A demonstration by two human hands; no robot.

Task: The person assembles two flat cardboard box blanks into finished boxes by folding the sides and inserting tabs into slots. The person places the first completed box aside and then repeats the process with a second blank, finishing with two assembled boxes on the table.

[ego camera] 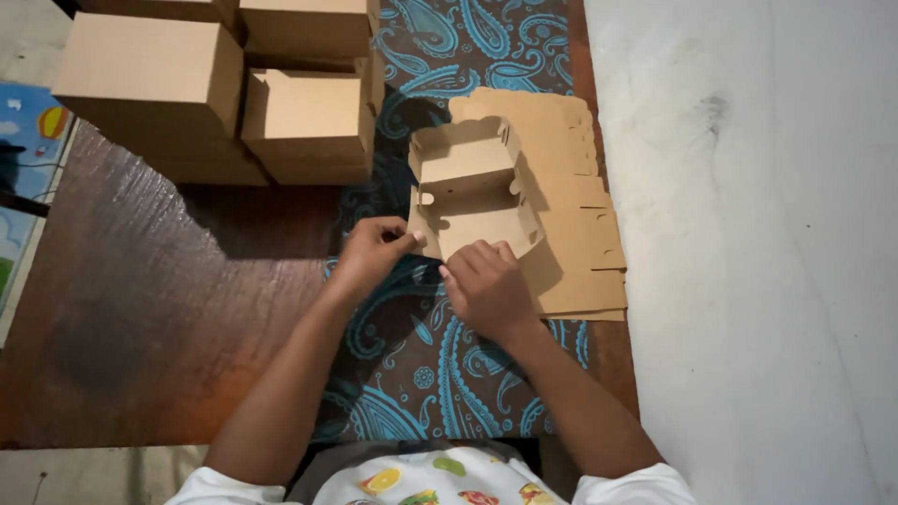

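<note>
We are pinching the half-folded box's near flap with our left hand; right hand is pressing at five o'clock.

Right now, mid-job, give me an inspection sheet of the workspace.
Surface: paisley cloth over a brown mat.
Job's things: half-folded cardboard box on a stack of flat blanks.
Clutter: finished boxes piled far left.
Hands: left hand pinches the box's near-left flap; right hand presses its near edge.
Cables: a thin dark line at the far-left edge, unclear.
Surroundings: pale floor to the right, colourful play mat on the left.
</note>
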